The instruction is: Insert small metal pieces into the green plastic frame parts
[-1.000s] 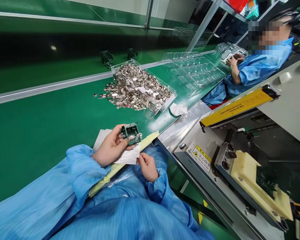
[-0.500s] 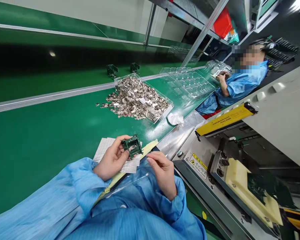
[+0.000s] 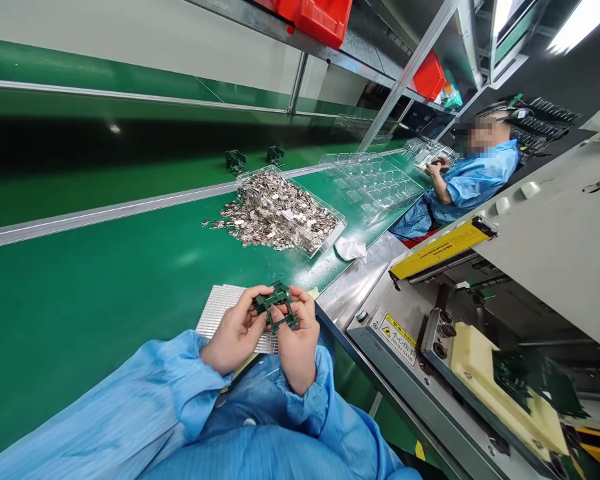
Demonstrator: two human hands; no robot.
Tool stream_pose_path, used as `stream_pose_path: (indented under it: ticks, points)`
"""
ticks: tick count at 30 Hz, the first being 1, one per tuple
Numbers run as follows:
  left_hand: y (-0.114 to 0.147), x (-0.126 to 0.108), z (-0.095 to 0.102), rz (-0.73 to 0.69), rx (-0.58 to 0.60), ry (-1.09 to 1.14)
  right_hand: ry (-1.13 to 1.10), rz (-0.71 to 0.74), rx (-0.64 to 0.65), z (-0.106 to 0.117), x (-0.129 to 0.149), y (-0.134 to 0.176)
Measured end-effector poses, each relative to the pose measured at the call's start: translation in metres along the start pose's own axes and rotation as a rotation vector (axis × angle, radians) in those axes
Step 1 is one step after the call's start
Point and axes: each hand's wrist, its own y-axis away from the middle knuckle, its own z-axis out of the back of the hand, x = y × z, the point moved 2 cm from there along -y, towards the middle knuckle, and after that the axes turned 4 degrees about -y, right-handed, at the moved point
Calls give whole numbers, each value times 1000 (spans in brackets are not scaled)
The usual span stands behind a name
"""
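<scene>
A dark green plastic frame [image 3: 271, 301] with a square opening is held up between my two hands. My left hand [image 3: 237, 333] grips its left side, thumb in front and fingers behind. On its right side, my right hand [image 3: 300, 337] has closed its fingers and thumb around the frame's edge. Whether a small part is also pinched in the right fingers is hidden. Beneath the hands lies a pad of light ribbed strips [image 3: 217, 308], partly covered by them. Beyond, small silvery metal pieces [image 3: 280, 207] are heaped in and beside a clear tray [image 3: 337, 235].
Two similar green frames [image 3: 236, 161] stand behind the tray. A crumpled white tissue [image 3: 351, 249] lies near the bench edge. Clear moulded trays [image 3: 375, 179] sit farther right, near a co-worker in blue [image 3: 485, 170]. A machine with a yellow sensor bar [image 3: 443, 248] stands close on my right.
My right hand has moved left and up onto the frame and now grips its right side. The left hand still holds the frame, which has turned slightly. The camera view has tilted up a little.
</scene>
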Motion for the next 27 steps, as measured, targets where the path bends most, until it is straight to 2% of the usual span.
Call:
stream_pose_path:
  ticks: [4,8,11,14,16,18,20,22,24,26,27]
  points:
    - [1,-1,-1,-1,10,-3,-86,-37,0,-1,-3,0]
    - [2,-2,-4,5,36,43,-270,-133,24,2,-8,2]
    - [1,-6,-4,44,37,136,-372,-176,92,14,-7,4]
    - [3,-16,-5,117,48,178,-307,-82,223,37,4,6]
    - [9,-26,-8,178,134,110,-221,40,341,55,16,7]
    - [16,-38,-12,201,283,7,-167,157,439,73,31,9]
    - [19,-49,-16,209,495,-60,-146,230,485,93,45,12]
    - [11,-58,-24,238,743,-58,-157,260,490,118,56,18]
    - [-9,-70,-43,227,908,-74,-207,265,427,148,65,29]
    - [-36,-87,-77,105,939,-179,-279,263,256,184,73,48]
    - [-49,-96,-100,11,931,-263,-300,259,126,202,76,59]
